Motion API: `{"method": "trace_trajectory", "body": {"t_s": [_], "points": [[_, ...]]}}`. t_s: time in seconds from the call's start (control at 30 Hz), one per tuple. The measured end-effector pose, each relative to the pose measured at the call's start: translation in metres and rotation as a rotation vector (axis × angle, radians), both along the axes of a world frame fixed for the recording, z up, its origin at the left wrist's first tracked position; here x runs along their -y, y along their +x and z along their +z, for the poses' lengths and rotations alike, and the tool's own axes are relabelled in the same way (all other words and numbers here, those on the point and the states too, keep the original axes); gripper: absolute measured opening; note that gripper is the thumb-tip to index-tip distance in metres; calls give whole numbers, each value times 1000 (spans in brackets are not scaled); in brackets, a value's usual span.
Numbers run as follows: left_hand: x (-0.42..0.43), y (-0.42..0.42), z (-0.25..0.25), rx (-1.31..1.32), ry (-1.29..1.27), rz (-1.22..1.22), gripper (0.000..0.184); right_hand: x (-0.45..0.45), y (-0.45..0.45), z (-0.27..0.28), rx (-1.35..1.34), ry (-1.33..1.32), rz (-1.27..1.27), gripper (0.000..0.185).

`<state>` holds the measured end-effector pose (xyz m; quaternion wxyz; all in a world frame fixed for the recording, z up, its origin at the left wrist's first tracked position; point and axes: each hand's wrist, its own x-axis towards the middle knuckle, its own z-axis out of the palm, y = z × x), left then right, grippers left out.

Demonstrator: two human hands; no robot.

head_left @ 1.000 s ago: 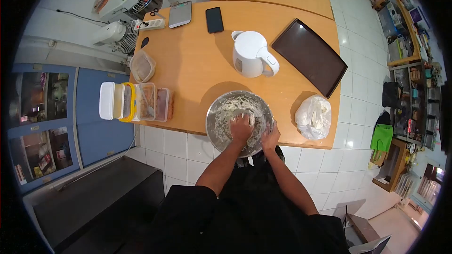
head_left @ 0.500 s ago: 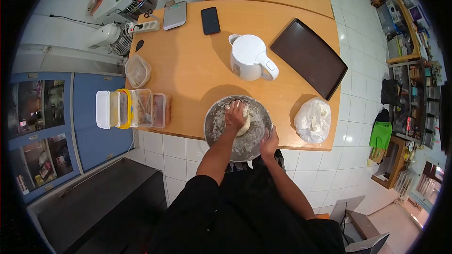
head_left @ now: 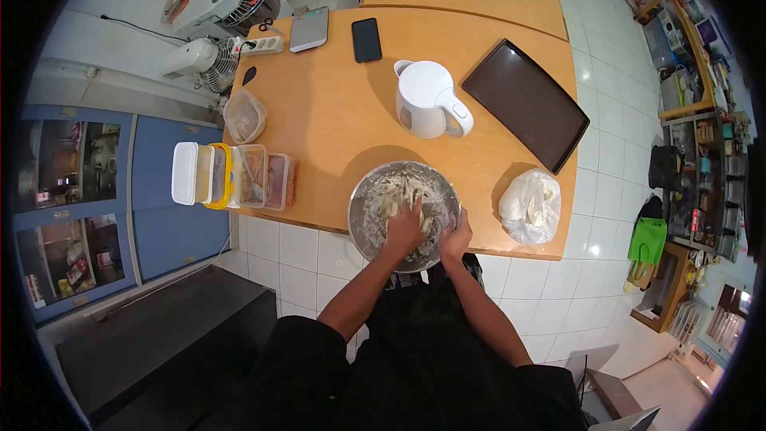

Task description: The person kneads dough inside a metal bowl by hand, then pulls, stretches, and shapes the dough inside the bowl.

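Note:
A round metal mixing bowl (head_left: 357, 198) sits at the near edge of the wooden table, close to my body. Inside it lies pale, shaggy dough (head_left: 391, 189) with floury crumbs spread over the bowl's bottom and sides. My left hand (head_left: 406, 225) reaches into the bowl, its fingers dug into the dough and partly covered by it. On the bowl's right side, my right hand (head_left: 456, 238) grips the rim, with pale residue on the fingers.
A white electric kettle (head_left: 425, 100) stands behind the bowl. A dark baking tray (head_left: 527, 104) and a plastic bag (head_left: 530, 207) lie to the right. Plastic containers (head_left: 253, 175) line the left edge. A phone (head_left: 367, 40) and a scale (head_left: 309, 29) lie further back.
My left hand has shifted slightly nearer my body and right, its fingers now reaching into looser-looking dough. My right hand stays at the rim. The camera view has tilted a little.

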<state>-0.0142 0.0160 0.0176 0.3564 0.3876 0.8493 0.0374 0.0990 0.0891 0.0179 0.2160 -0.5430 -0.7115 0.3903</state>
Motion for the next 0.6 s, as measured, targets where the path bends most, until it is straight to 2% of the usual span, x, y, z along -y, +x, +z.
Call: {"method": "trace_trajectory", "body": {"t_s": [0.1, 0.33, 0.43, 0.53, 0.6], "points": [[14, 12, 6, -76, 35, 37, 83, -1, 0, 1, -51, 48, 16, 37], [41, 24, 30, -120, 171, 46, 68, -3, 0, 5, -93, -26, 37, 37], [42, 30, 42, -39, 101, 53, 56, -2, -1, 3, -107, 5, 19, 35], [39, 26, 51, -49, -12, -11, 55, 0, -1, 9, -111, -8, 17, 33], [41, 25, 41, -56, 38, 60, 58, -2, -2, 12, -110, -30, 20, 33]]}}
